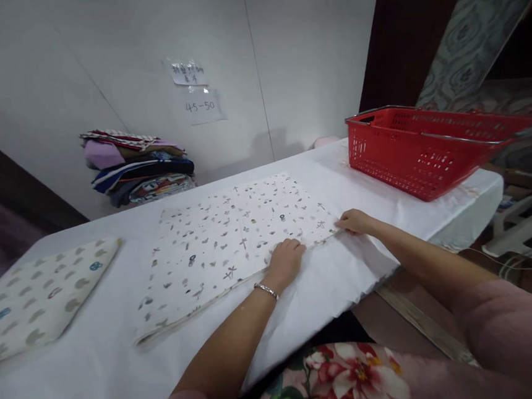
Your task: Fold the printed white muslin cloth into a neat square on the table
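Observation:
A white cloth [232,233] printed with small grey, brown and blue motifs lies folded in a flat rectangle on the table. My left hand [287,260], with a bracelet at the wrist, has its fingers bent together on the cloth's near edge; the fingertips are partly hidden. At the near right corner, my right hand [355,221] pinches the same cloth between thumb and fingers. Farther left lies another folded cloth [46,293], cream with grey-brown shapes and a few blue and red ones, apart from both hands.
A white-covered table [104,375] runs along the wall. Toward its right end stands a red plastic basket [411,156] with a metal handle. Behind the far edge rises a stack of folded fabrics [139,164]. Two paper signs [199,106] hang on the wall. A white plastic stool [529,226] stands right.

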The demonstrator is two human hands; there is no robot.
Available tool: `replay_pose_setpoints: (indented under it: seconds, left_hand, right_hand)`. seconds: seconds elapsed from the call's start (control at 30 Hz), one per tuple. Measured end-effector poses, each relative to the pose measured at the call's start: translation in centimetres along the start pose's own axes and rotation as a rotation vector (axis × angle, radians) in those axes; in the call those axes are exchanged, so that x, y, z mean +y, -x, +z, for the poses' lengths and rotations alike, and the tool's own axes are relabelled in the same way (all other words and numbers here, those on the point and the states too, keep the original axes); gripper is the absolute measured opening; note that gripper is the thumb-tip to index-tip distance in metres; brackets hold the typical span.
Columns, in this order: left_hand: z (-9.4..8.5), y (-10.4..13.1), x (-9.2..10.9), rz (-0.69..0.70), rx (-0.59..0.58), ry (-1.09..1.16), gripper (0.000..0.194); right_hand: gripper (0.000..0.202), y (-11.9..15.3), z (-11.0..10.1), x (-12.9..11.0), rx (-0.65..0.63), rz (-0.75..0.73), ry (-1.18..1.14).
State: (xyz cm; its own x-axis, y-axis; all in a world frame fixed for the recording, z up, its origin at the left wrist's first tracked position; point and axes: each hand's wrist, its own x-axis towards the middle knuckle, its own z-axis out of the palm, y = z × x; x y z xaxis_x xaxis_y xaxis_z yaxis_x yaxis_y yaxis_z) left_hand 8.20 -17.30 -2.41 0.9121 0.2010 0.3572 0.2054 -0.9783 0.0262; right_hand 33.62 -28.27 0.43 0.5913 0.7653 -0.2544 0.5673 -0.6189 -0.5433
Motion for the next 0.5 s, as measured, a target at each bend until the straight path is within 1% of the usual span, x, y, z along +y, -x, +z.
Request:
replay_pose_setpoints:
  seconds: [0.17, 0.27, 0.43, 0.47, 0.5]
  left_hand:
    - [-0.2, 0.1, 0.0, -0.009, 0.001, 0.027, 0.02]
    - [0.0, 0.1, -0.1, -0.01, 0.005, 0.024, 0.019]
    - [0.5, 0.2, 0.1, -0.015, -0.028, 0.042, 0.02]
    - [0.6, 0.2, 0.2, -0.01, -0.037, 0.049, 0.02]
    - [0.7, 0.2, 0.2, -0.007, -0.042, 0.052, 0.019]
  right_hand:
    - [0.017, -0.2, 0.2, -1.2, 0.051, 0.026, 0.009]
    - [0.013, 0.0, 0.3, -1.5, 0.076, 0.014, -0.026]
    - [0.014, 0.1, 0.1, -0.3, 0.119, -0.003, -0.072]
    - [0.016, -0.1, 0.1, 0.1, 0.161, 0.022, -0.074]
    - [0.018, -0.3, 0.1, 0.5, 0.164, 0.047, -0.048]
